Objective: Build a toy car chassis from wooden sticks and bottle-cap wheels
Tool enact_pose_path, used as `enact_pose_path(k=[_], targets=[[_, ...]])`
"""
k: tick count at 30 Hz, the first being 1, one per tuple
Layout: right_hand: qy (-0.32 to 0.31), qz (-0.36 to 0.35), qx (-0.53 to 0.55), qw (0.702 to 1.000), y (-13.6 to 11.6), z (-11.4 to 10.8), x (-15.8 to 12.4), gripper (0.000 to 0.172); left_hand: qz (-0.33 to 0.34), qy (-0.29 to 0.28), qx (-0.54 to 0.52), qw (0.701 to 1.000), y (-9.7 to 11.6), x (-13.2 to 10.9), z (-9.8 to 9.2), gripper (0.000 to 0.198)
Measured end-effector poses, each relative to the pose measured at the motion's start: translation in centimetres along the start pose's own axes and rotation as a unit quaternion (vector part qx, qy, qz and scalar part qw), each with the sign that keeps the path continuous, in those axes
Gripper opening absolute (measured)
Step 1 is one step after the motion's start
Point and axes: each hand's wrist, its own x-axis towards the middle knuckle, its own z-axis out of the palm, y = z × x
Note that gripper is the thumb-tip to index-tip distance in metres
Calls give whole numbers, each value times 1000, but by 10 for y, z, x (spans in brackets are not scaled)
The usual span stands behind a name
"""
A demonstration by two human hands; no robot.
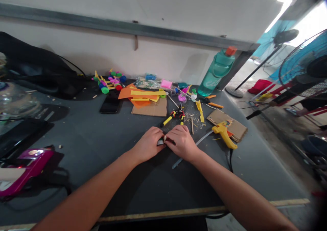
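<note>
My left hand [150, 144] and my right hand [182, 143] meet over the dark table, fingertips pinched together. Between them shows a small green-and-white piece [160, 141], mostly covered by the fingers of my left hand. A tiny pale bit [165, 138] sits at the fingertips of my right hand; its kind is unclear. Just beyond the hands lie pliers with yellow-and-black handles [168, 121]. A yellow glue gun [224, 135] rests to the right, its long clear glue stick [204, 137] reaching back behind my right wrist.
Orange and yellow paper [125, 92] lies on cardboard [150, 109] beside a phone [110, 103]. Small colourful wheeled models [108, 82] stand at the back. A teal bottle [216, 72] and orange-handled pliers [216, 105] are at right. A magenta device [33, 166] sits left.
</note>
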Motion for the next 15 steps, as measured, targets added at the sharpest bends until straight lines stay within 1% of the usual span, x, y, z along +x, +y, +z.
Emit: enact_pose_path(k=[11,15], targets=[[-3,7,4,1000,-1,0,0,9,-8,-3,-5,1000,1,0,-1,14],[-9,14,14,1000,1,-2,0,6,-19,-16,0,1000,1,-1,-4,21]])
